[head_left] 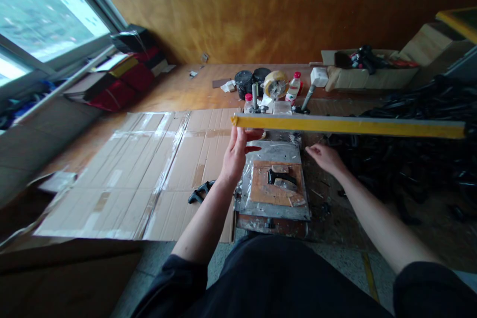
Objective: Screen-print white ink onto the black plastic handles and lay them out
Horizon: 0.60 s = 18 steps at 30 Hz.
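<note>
My left hand (237, 151) is raised with its fingers spread, right under the near end of a long yellow bar (346, 126); I cannot tell whether they touch it. The bar spans above the work area toward the right. My right hand (326, 158) hangs empty beside a scuffed metal plate (274, 151), close to its right edge. On that plate lies a wooden board (263, 186) carrying a black plastic handle (281, 176). A similar black handle (201, 191) lies on the cardboard left of the plate, just beyond my left forearm.
Flattened, taped cardboard (141, 179) covers the table's left side. A heap of black parts (406, 159) lies on the right. Along the back stand black cans (244, 84), a tape roll (275, 84), a bottle (293, 88) and a tool-filled box (368, 77).
</note>
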### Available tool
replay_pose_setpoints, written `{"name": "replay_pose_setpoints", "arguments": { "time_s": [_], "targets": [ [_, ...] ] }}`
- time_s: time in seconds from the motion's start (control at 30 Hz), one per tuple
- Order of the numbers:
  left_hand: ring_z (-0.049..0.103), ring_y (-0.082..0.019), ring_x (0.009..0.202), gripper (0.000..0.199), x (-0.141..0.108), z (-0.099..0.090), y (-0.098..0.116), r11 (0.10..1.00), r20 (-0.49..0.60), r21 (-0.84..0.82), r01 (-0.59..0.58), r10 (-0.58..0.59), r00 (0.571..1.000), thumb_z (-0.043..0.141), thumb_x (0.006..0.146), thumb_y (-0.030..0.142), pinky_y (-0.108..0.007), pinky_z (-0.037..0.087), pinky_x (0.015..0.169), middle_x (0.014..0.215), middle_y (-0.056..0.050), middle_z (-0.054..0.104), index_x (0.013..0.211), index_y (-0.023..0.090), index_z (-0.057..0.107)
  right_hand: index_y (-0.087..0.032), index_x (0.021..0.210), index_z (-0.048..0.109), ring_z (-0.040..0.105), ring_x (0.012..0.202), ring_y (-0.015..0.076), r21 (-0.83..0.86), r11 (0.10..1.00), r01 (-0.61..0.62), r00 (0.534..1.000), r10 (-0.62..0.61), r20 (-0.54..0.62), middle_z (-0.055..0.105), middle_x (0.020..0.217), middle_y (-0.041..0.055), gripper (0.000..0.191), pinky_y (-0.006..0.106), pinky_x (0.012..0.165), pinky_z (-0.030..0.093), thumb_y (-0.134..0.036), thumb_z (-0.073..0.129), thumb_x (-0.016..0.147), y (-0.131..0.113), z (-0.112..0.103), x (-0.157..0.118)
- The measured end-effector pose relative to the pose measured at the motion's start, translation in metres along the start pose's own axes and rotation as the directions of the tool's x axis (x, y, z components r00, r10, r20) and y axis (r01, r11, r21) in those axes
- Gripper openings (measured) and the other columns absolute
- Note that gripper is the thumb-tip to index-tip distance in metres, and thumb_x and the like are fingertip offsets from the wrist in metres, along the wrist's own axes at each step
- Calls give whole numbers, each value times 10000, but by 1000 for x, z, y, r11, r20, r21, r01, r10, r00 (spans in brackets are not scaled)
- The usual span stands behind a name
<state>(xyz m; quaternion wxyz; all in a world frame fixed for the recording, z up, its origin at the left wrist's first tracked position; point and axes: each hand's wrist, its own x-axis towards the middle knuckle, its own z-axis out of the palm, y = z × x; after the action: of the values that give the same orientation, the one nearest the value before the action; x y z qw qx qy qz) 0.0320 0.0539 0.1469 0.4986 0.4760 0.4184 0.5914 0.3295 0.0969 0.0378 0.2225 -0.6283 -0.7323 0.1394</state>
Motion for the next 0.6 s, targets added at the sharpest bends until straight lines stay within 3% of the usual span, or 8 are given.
{"name": "replay_pose_setpoints", "arguments": {
  "time_s": [0.07,0.13,0.17,0.23,0.3,0.47,0.53,0.6],
  "targets": [
    [648,-179,903,539,-3,6,-13,998,-79,-56,32,-37,996,377,904,615,-273,529,657,1037,-96,672,1235,206,493,-173,815,657,602,844,203,-69,993,96,987,-86,132,675,865,75,310,281,743,416,-471,590,864,-19,35,-24],
    [663,-187,849,568,-22,10,-37,970,-66,-81,229,-234,970,436,876,625,-268,521,614,1033,-121,682,1228,182,494,-159,880,635,571,983,238,-179,970,167,965,-124,231,653,987,109,251,308,823,411,-409,617,862,-42,59,-43],
    [669,-200,832,590,-36,12,-52,915,-3,-72,396,-397,918,478,852,632,-270,518,592,1037,-141,685,1209,164,511,-146,908,621,563,999,248,-231,959,163,961,-101,257,646,1001,126,219,319,832,409,-363,601,879,-54,66,-50],
    [677,-242,868,627,-67,16,-81,706,171,-9,708,-697,696,555,798,644,-291,525,582,1093,-179,675,1179,145,548,-124,959,596,573,965,251,-283,953,107,961,-26,275,649,970,146,178,331,813,413,-288,537,921,-77,71,-63],
    [663,-258,963,606,-93,19,-103,602,217,-65,796,-770,600,575,784,645,-317,547,646,1169,-167,652,1152,164,570,-122,980,578,575,943,249,-237,966,106,964,-42,262,652,940,143,169,336,804,416,-269,507,938,-98,68,-73],
    [688,-205,785,432,-112,-21,-115,696,-48,-216,685,-708,704,649,759,546,-291,547,618,946,-112,699,904,144,586,-189,908,588,572,972,176,45,939,341,893,-338,297,647,949,58,77,285,851,424,-241,535,929,-98,48,-78],
    [690,-186,700,397,-112,-68,-115,765,-254,-101,636,-638,727,602,794,537,-271,532,555,928,-99,706,910,160,558,-197,964,597,577,1004,188,-121,974,190,947,-149,284,642,1010,71,94,287,835,435,-247,604,884,-60,32,-72],
    [676,-168,614,365,-116,-126,-119,762,-495,22,647,-554,669,526,841,533,-262,519,515,862,-80,710,922,177,526,-181,1067,586,590,1018,231,-425,904,-51,954,170,247,628,1079,126,261,305,782,451,-253,664,829,-10,13,-66]
  ]
}}
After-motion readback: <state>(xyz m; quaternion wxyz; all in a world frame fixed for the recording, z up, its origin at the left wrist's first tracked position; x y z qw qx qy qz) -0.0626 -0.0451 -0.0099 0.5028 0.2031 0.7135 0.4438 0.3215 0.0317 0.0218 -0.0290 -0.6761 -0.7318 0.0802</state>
